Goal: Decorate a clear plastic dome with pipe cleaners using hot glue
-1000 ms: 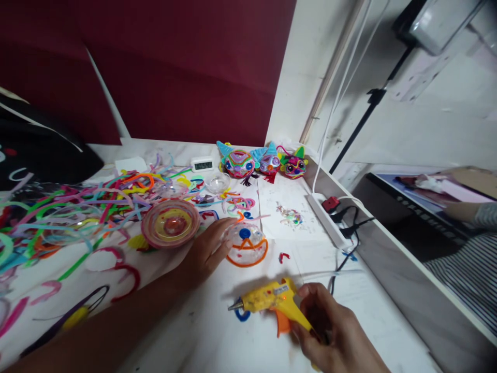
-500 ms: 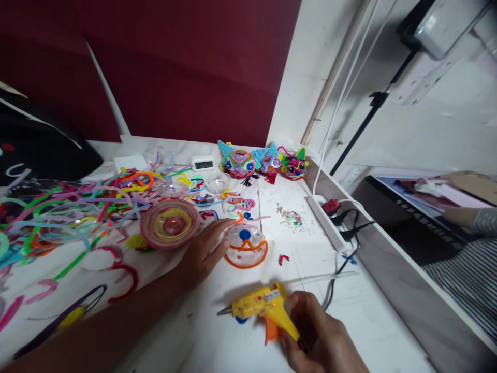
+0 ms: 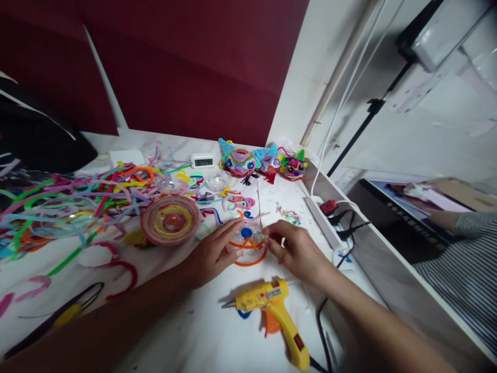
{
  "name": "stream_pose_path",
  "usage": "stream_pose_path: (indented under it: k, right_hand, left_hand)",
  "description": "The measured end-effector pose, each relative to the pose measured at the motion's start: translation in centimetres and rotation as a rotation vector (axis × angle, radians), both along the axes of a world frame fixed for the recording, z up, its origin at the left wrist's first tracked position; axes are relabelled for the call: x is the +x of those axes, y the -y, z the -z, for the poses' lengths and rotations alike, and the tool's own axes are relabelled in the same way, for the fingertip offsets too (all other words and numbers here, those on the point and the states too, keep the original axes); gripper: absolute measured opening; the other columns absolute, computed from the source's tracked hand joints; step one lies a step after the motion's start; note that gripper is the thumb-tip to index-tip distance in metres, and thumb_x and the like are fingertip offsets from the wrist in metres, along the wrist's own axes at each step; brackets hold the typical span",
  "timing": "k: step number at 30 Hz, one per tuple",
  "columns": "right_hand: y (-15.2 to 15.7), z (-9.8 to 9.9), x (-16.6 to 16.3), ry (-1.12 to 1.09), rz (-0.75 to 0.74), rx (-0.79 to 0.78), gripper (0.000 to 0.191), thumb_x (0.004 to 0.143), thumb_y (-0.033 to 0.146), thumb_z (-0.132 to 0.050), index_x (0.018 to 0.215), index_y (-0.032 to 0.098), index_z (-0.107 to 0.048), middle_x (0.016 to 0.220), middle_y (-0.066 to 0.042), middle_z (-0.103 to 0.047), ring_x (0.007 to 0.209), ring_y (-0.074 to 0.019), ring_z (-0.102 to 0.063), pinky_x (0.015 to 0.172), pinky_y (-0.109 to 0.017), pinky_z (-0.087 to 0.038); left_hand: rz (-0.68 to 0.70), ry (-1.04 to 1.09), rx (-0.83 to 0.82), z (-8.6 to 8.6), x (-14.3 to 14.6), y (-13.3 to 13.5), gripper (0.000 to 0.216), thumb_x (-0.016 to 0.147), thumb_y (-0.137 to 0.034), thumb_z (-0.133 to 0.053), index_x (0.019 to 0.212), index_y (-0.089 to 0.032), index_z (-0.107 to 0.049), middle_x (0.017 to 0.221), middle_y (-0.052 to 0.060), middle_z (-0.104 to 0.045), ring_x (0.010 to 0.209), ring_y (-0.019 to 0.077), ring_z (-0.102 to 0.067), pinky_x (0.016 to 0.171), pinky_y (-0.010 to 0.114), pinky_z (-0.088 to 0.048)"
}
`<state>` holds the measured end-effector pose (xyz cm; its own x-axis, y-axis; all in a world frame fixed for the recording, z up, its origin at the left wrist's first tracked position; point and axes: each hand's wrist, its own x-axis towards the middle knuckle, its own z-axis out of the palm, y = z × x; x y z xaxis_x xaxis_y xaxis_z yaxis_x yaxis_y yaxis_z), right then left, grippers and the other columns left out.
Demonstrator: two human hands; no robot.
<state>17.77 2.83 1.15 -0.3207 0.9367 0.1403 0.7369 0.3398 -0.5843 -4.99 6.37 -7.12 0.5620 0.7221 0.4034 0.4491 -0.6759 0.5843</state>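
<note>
A clear plastic ball [image 3: 255,255] trimmed with orange pipe cleaner, with a blue coil [image 3: 246,233] on it, sits on the white table between my hands. My left hand [image 3: 212,256] grips its left side, thumb low and fingers higher up. From the right, my right hand [image 3: 297,251] has its bent fingertips closed against the ball's edge; whether they also pinch something small is hidden. A yellow glue gun [image 3: 267,300] with an orange trigger lies nearer me, nozzle pointing left, over a small blue coil [image 3: 244,314].
Tangled pipe cleaners [image 3: 89,202] and a round dish [image 3: 171,220] spread leftward. Decorated balls [image 3: 240,163] and a digital clock [image 3: 202,161] line the back. A power strip [image 3: 325,223] runs along the right ledge; a person's striped sleeve [image 3: 466,269] is beyond.
My right hand has let go of the glue gun, leaving it on the table, and moved up to the ball's right side. My left hand stays at the ball, its fingers further over it.
</note>
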Motion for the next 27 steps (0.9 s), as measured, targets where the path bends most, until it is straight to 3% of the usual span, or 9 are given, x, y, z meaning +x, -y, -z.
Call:
stream_pose_path:
  k: [3, 6, 15, 20, 27]
  right_hand:
    - [-3.5, 0.9, -1.2, -0.028, -0.005, -0.097, 0.011, 0.083, 0.016, -0.057, 0.09, 0.017, -0.064, 0.078, -0.002, -0.067, 0.066, -0.0121, -0.058, 0.063, -0.022, -0.042]
    - [-5.0, 1.1, -1.8, 0.007, -0.008, -0.154, 0.008, 0.082, 0.02, -0.059, 0.085, 0.017, -0.066, 0.072, 0.0, -0.067, 0.062, -0.0108, -0.055, 0.061, -0.022, -0.04]
    - [-5.9, -1.1, -2.6, 0.182, -0.071, -0.243, 0.008, 0.079, 0.02, -0.063, 0.078, 0.015, -0.069, 0.069, -0.001, -0.066, 0.063, -0.0115, -0.054, 0.058, -0.021, -0.037]
    - [-6.7, -1.3, -2.7, 0.229, -0.114, -0.304, 0.011, 0.078, 0.018, -0.06, 0.077, 0.012, -0.069, 0.066, -0.001, -0.063, 0.061, -0.0111, -0.053, 0.056, -0.021, -0.037]
    - [-6.5, -1.3, -3.0, 0.237, -0.038, -0.32, 0.014, 0.077, 0.022, -0.062, 0.078, 0.012, -0.071, 0.065, -0.002, -0.064, 0.063, -0.0122, -0.055, 0.055, -0.02, -0.037]
  left_hand:
    - [0.002, -0.002, 0.016, 0.1, 0.1, 0.0, 0.057, 0.093, -0.029, -0.048, 0.147, -0.02, -0.035, 0.151, 0.01, -0.041, 0.138, 0.0242, -0.038, 0.116, 0.041, -0.032]
    - [-0.001, -0.006, 0.011, 0.1, 0.2, 0.0, 0.057, 0.093, -0.029, -0.048, 0.147, -0.018, -0.035, 0.15, 0.012, -0.041, 0.138, 0.0248, -0.039, 0.116, 0.042, -0.032]
    - [0.007, -0.003, -0.002, -0.3, 0.4, 0.1, 0.055, 0.092, -0.025, -0.048, 0.145, -0.018, -0.037, 0.148, 0.013, -0.043, 0.136, 0.0244, -0.041, 0.114, 0.042, -0.034]
    - [0.014, 0.007, 0.01, -0.4, 0.3, 0.0, 0.053, 0.092, -0.024, -0.049, 0.143, -0.017, -0.038, 0.146, 0.013, -0.046, 0.135, 0.0232, -0.043, 0.114, 0.04, -0.035]
    - [0.033, 0.022, -0.001, -0.6, 0.3, -0.1, 0.049, 0.091, -0.026, -0.05, 0.139, -0.02, -0.042, 0.144, 0.011, -0.049, 0.133, 0.0237, -0.045, 0.112, 0.04, -0.037]
